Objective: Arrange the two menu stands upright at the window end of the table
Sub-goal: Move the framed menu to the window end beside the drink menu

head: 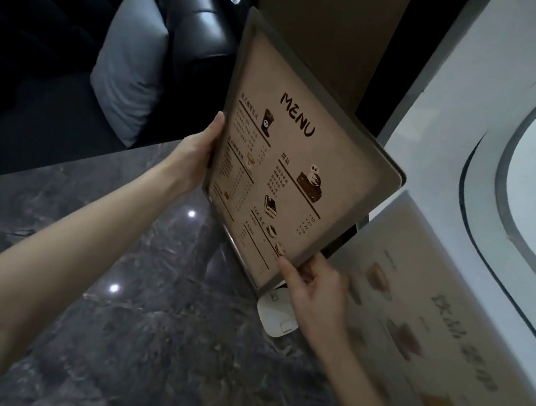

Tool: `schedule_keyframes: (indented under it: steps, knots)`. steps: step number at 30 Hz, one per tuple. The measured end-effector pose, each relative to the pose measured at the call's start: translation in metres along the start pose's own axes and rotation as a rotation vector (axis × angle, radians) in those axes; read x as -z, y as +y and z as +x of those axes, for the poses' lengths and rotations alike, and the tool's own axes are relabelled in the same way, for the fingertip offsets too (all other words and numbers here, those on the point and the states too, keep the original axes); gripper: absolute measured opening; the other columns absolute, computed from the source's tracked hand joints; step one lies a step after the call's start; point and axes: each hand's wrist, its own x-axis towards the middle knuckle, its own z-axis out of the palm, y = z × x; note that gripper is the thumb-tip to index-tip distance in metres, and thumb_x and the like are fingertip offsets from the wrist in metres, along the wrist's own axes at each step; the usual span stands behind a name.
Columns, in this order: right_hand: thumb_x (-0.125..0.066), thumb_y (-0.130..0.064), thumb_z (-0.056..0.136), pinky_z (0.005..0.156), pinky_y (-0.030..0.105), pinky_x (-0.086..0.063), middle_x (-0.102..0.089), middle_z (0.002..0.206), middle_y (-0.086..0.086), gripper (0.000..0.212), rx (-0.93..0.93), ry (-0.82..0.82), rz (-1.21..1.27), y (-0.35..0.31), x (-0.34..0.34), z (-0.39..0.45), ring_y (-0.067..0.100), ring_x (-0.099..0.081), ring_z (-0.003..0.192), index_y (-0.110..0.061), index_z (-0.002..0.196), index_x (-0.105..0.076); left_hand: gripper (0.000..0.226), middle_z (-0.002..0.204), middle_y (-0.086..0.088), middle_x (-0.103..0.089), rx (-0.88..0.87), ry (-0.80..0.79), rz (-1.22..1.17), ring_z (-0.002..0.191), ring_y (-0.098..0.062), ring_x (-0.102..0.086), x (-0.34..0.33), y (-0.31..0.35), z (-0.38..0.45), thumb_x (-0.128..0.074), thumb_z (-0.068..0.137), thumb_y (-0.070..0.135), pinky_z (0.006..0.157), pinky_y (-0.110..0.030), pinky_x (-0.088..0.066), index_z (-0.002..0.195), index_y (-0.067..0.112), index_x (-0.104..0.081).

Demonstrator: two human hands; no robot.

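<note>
A beige menu stand (300, 159) headed "MENU" stands tilted over the far end of the dark marble table (128, 303). My left hand (197, 155) grips its left edge. My right hand (312, 295) pinches its lower right corner, thumb on the front face. Its lower edge sits near the tabletop; I cannot tell if it touches. A second, paler menu stand (414, 326) with drink pictures stands upright to the right, along the white window wall (464, 92), blurred.
A small white rounded object (277, 321) lies on the table under my right hand. A black leather sofa (190, 13) with a grey cushion (130, 66) is beyond the table's far left edge. A brown pillar (330, 22) rises behind the menu.
</note>
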Motion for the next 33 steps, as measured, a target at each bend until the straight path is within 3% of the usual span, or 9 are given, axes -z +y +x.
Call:
schedule_keyframes:
  steps: [2,5,8,13,19,23,29,33]
  knots:
    - [-0.061,-0.016,0.086,0.070,-0.003,-0.046,-0.070,0.110,0.006,0.027,0.019,0.011,-0.014,0.005,-0.004,0.001,-0.003,-0.060,0.091,-0.005,0.111,-0.062,0.047,0.107,0.006,-0.069,0.001,-0.032,0.023,0.097,-0.005,-0.067,0.000,-0.004,0.008,-0.025,0.097,0.048,0.074,-0.016,-0.053,0.111,0.026,-0.063]
    - [-0.059,-0.018,0.087,0.073,0.005,-0.049,-0.070,0.109,0.005,0.025,0.013,0.006,-0.005,0.011,-0.009,0.002,-0.001,-0.060,0.091,-0.007,0.109,-0.062,0.048,0.108,0.006,-0.069,-0.004,-0.077,0.031,0.101,-0.007,-0.066,-0.001,-0.010,0.018,-0.024,0.097,0.047,0.079,-0.018,-0.052,0.114,0.025,-0.062]
    - [-0.059,-0.018,0.087,0.073,0.003,-0.049,-0.068,0.102,-0.005,0.023,0.025,0.013,-0.013,0.014,-0.011,0.001,-0.005,-0.060,0.089,-0.008,0.107,-0.063,0.048,0.114,0.004,-0.068,0.010,-0.088,0.024,0.107,-0.009,-0.064,-0.001,-0.018,0.026,-0.028,0.095,0.051,0.087,-0.023,-0.048,0.115,0.025,-0.063]
    - [-0.058,-0.020,0.087,0.067,0.000,-0.047,-0.061,0.090,-0.018,0.024,0.017,-0.031,0.021,0.013,-0.013,-0.002,-0.021,-0.057,0.074,-0.009,0.107,-0.065,0.044,0.114,0.006,-0.067,0.009,-0.099,-0.020,0.106,-0.006,-0.063,-0.005,-0.027,0.027,-0.027,0.096,0.049,0.088,-0.023,-0.045,0.110,0.029,-0.064]
    - [-0.058,-0.014,0.088,0.072,-0.004,-0.043,-0.061,0.099,-0.012,0.025,0.061,-0.039,0.029,0.011,-0.014,-0.002,-0.006,-0.057,0.096,-0.006,0.111,-0.063,0.045,0.117,0.005,-0.066,-0.010,-0.101,-0.035,0.108,-0.007,-0.062,-0.006,-0.029,0.027,-0.023,0.098,0.046,0.089,-0.022,-0.045,0.115,0.027,-0.060]
    - [-0.058,-0.014,0.088,0.071,-0.004,-0.044,-0.062,0.099,-0.010,0.025,0.083,-0.034,-0.006,0.013,-0.015,0.001,0.002,-0.054,0.105,-0.005,0.111,-0.063,0.044,0.108,0.012,-0.070,-0.005,-0.097,-0.045,0.104,-0.001,-0.064,-0.009,-0.026,0.026,-0.021,0.099,0.044,0.081,-0.016,-0.050,0.111,0.029,-0.061]
    - [-0.058,-0.015,0.088,0.076,0.001,-0.047,-0.067,0.109,-0.003,0.027,0.087,-0.014,-0.003,0.019,-0.016,0.007,0.005,-0.057,0.106,-0.006,0.113,-0.062,0.043,0.100,0.013,-0.074,0.010,-0.067,-0.045,0.097,0.000,-0.067,-0.010,-0.022,0.026,-0.023,0.099,0.044,0.071,-0.011,-0.052,0.110,0.027,-0.061]
    - [-0.058,-0.018,0.087,0.073,0.001,-0.047,-0.070,0.111,0.003,0.027,0.057,-0.012,-0.009,0.024,-0.015,0.009,-0.011,-0.055,0.094,-0.008,0.112,-0.062,0.043,0.099,0.009,-0.072,0.011,-0.059,-0.027,0.093,-0.002,-0.069,-0.009,-0.025,0.027,-0.025,0.099,0.042,0.070,-0.012,-0.053,0.111,0.022,-0.061]
